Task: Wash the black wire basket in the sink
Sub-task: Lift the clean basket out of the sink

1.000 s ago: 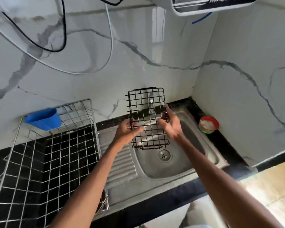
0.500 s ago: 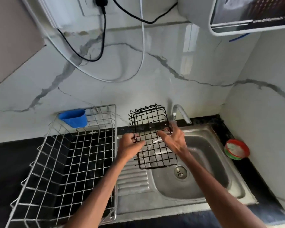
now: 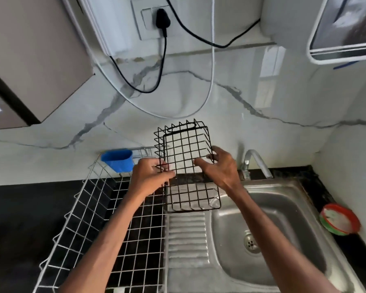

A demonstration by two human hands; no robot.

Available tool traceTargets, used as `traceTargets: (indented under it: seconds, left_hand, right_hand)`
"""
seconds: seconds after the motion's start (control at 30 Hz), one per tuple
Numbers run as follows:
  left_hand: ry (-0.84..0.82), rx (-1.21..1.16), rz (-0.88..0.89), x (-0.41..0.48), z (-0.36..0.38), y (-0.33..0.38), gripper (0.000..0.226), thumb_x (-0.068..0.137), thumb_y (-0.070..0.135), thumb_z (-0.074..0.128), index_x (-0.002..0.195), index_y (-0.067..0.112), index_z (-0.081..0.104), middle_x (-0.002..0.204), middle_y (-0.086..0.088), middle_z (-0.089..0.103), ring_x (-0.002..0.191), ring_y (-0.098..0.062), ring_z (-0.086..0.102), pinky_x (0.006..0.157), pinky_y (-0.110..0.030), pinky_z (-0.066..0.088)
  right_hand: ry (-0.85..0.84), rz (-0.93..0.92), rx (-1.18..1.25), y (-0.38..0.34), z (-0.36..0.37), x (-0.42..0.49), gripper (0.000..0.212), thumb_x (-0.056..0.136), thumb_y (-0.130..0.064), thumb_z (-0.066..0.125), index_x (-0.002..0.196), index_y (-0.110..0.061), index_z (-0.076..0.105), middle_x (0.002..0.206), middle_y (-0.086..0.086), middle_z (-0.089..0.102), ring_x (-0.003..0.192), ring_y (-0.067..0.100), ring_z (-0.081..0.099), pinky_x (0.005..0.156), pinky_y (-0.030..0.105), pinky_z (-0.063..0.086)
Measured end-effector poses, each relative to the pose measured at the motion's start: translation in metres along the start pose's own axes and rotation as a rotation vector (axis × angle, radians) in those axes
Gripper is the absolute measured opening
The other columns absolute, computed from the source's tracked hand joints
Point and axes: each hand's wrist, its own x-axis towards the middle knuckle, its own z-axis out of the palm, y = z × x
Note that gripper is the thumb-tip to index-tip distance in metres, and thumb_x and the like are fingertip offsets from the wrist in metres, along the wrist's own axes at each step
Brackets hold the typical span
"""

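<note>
The black wire basket [image 3: 188, 163] is held upright in the air, above the steel drainboard and the left edge of the sink [image 3: 283, 212]. My left hand [image 3: 150, 176] grips its left side. Gripping its right side is my right hand [image 3: 218, 166], fingers through the mesh. The sink's basin, with its drain [image 3: 250, 243], lies below and to the right of the basket. The tap [image 3: 256, 163] stands just right of my right hand; no water shows.
A large silver wire dish rack [image 3: 106, 225] sits on the black counter to the left, with a blue plastic cup [image 3: 117, 160] hooked on its back. A small red and green bowl [image 3: 339, 222] rests right of the sink. Cables hang on the marble wall.
Both hands have carried the basket up and to the left, from over the basin to above the drainboard. The view has shifted, and the tap is uncovered.
</note>
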Motion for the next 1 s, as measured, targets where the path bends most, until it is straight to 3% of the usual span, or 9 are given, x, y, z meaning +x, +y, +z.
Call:
traceTargets:
  seconds: [0.13, 0.27, 0.4, 0.47, 0.6, 0.67, 0.73, 0.87, 1.0]
  left_hand:
    - [-0.024, -0.005, 0.017, 0.015, -0.046, -0.021, 0.03, 0.078, 0.02, 0.088, 0.098, 0.024, 0.066, 0.076, 0.0, 0.08, 0.077, -0.017, 0.079, 0.082, -0.049, 0.065]
    - [-0.035, 0.058, 0.043, 0.021, -0.093, -0.05, 0.033, 0.08, 0.021, 0.087, 0.108, 0.017, 0.069, 0.081, -0.001, 0.079, 0.068, -0.005, 0.076, 0.065, -0.026, 0.062]
    - [-0.09, 0.079, -0.008, 0.024, -0.133, -0.084, 0.029, 0.08, 0.021, 0.088, 0.101, 0.013, 0.07, 0.09, -0.004, 0.078, 0.07, -0.011, 0.078, 0.076, -0.036, 0.066]
    - [-0.144, 0.108, -0.064, 0.026, -0.147, -0.108, 0.029, 0.08, 0.022, 0.089, 0.101, 0.015, 0.069, 0.092, -0.003, 0.077, 0.073, -0.012, 0.079, 0.075, -0.036, 0.066]
    - [-0.242, 0.084, -0.189, 0.031, -0.154, -0.161, 0.029, 0.083, 0.017, 0.086, 0.104, 0.012, 0.066, 0.102, -0.007, 0.075, 0.079, -0.015, 0.079, 0.057, -0.02, 0.058]
    - [-0.275, 0.101, -0.237, 0.033, -0.149, -0.189, 0.028, 0.083, 0.018, 0.086, 0.103, 0.012, 0.067, 0.102, -0.007, 0.075, 0.079, -0.014, 0.078, 0.06, -0.023, 0.061]
    - [-0.303, 0.093, -0.294, 0.034, -0.139, -0.213, 0.03, 0.082, 0.017, 0.087, 0.105, 0.011, 0.069, 0.101, -0.009, 0.077, 0.075, -0.013, 0.078, 0.064, -0.027, 0.062]
    - [-0.316, 0.064, -0.354, 0.033, -0.116, -0.249, 0.031, 0.081, 0.015, 0.089, 0.104, 0.009, 0.07, 0.098, -0.007, 0.075, 0.081, -0.019, 0.078, 0.067, -0.03, 0.065]
    - [-0.306, 0.073, -0.374, 0.034, -0.101, -0.266, 0.024, 0.08, 0.013, 0.089, 0.095, 0.009, 0.071, 0.089, -0.004, 0.073, 0.069, -0.011, 0.073, 0.062, -0.027, 0.064]
  right_hand:
    - [0.054, 0.012, 0.02, -0.028, 0.04, -0.007, 0.069, 0.082, -0.043, 0.077, 0.125, 0.007, 0.055, 0.116, 0.027, 0.068, 0.107, 0.041, 0.066, 0.087, 0.055, 0.057]
    - [0.026, 0.062, 0.044, -0.046, 0.091, -0.02, 0.086, 0.083, -0.051, 0.075, 0.144, 0.002, 0.045, 0.12, 0.03, 0.066, 0.106, 0.042, 0.068, 0.085, 0.049, 0.06]
    - [-0.037, 0.121, 0.059, -0.044, 0.148, -0.031, 0.093, 0.084, -0.059, 0.07, 0.147, 0.003, 0.041, 0.116, 0.023, 0.07, 0.105, 0.034, 0.071, 0.076, 0.031, 0.055]
    - [-0.076, 0.165, 0.047, -0.036, 0.175, -0.035, 0.092, 0.082, -0.061, 0.07, 0.145, 0.001, 0.044, 0.126, 0.023, 0.067, 0.114, 0.036, 0.066, 0.087, 0.036, 0.057]
    - [-0.1, 0.253, 0.009, -0.014, 0.222, -0.045, 0.071, 0.08, -0.056, 0.073, 0.12, 0.002, 0.064, 0.102, 0.016, 0.073, 0.09, 0.036, 0.072, 0.08, 0.045, 0.063]
    - [-0.119, 0.304, -0.024, 0.004, 0.241, -0.047, 0.079, 0.076, -0.06, 0.073, 0.118, 0.007, 0.063, 0.109, 0.018, 0.072, 0.09, 0.032, 0.072, 0.082, 0.052, 0.061]
    - [-0.164, 0.362, -0.081, 0.022, 0.257, -0.044, 0.088, 0.066, -0.068, 0.069, 0.112, 0.007, 0.063, 0.103, 0.017, 0.072, 0.078, 0.023, 0.064, 0.07, 0.045, 0.064]
    - [-0.215, 0.442, -0.19, 0.049, 0.28, -0.038, 0.046, 0.086, -0.041, 0.074, 0.107, -0.001, 0.061, 0.085, 0.009, 0.058, 0.06, 0.013, 0.049, 0.048, 0.022, 0.046]
    - [-0.227, 0.459, -0.283, 0.071, 0.296, -0.029, 0.043, 0.089, -0.024, 0.068, 0.119, 0.004, 0.053, 0.106, 0.016, 0.063, 0.073, 0.017, 0.057, 0.056, 0.035, 0.06]
